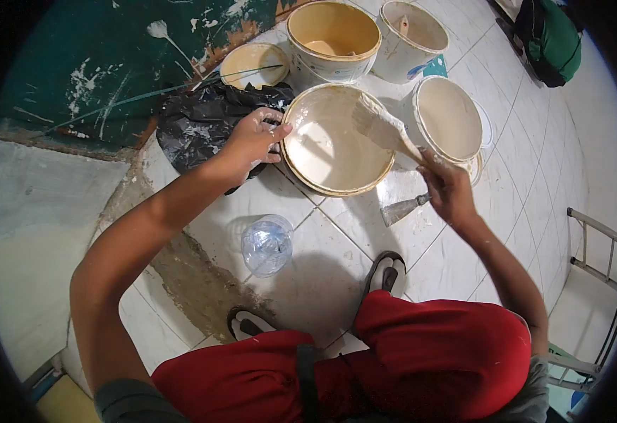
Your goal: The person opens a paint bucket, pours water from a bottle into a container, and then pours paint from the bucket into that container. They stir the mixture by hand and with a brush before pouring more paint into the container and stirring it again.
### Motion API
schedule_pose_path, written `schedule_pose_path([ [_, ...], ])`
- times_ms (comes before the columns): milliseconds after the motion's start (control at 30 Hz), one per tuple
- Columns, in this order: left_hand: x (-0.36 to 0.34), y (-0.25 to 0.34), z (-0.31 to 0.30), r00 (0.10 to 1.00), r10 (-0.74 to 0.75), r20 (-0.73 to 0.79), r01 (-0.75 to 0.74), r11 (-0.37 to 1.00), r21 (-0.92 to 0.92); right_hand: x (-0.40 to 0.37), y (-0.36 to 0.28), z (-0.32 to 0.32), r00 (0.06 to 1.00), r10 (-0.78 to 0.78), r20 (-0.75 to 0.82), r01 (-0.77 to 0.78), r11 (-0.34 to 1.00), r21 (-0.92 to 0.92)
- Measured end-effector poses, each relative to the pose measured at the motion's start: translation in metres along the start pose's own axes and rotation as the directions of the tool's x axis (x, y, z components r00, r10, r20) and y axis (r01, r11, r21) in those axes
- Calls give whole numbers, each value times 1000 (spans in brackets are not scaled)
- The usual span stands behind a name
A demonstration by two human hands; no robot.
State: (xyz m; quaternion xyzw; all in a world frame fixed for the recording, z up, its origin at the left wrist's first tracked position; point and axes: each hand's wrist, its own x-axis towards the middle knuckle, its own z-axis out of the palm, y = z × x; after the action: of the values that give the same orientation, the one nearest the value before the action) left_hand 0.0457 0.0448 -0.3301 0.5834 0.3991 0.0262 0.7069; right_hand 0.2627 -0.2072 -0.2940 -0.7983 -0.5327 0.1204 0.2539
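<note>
**Loaded brush (379, 129) over the bucket (298, 169)!**

And here's the right hand (451, 187), fingers wrapped firmly round the brush handle, which slants down from the bristles towards the person. Look at that brush: broad, pale bristles, thickly caked in off-white, their end inside the bucket's mouth near the far right wall; whether they touch it, I can't tell.

Over to the left hand (252, 144), smeared with white: its fingers are parted at the bucket's left rim, one digit lapping the edge. A real pinch? Can't tell from here. The bucket stands upright, yellowish-tan round the rim, cream-streaked within, with glossy, whitish paint (319, 144) pooled at the bottom.

Just below the right hand, a scraper (398, 210)! To the bucket's left, a black bag (195, 127), splashed white. Nearer the person, a clear plastic container (267, 245) on the tiled floor (329, 247). Behind, a yellow-lined tub (329, 67); to the right, a cream-lined pail (451, 116).
</note>
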Motion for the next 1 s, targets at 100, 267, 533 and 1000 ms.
schedule_pose_path([
  [100, -8, -6, 1, 999, -33, 4, 33, 997, -68, -8, 2, 12, 998, 67, -12, -65, 994, 90],
  [267, -37, -15, 12, 989, -148, -1, 140, 943, -301, -17, 18, 29, 984, -149, -99, 157, 985, 74],
  [533, -76, -26, 30, 965, -247, 83, 256, 843, -472, -31, 14, 32, 991, -101, -87, 112, 985, 132],
  [1000, -81, -28, 18, 956, -289, 42, 286, 895, -343, -30, 11, 36, 989, -72, -130, 97, 976, 197],
])
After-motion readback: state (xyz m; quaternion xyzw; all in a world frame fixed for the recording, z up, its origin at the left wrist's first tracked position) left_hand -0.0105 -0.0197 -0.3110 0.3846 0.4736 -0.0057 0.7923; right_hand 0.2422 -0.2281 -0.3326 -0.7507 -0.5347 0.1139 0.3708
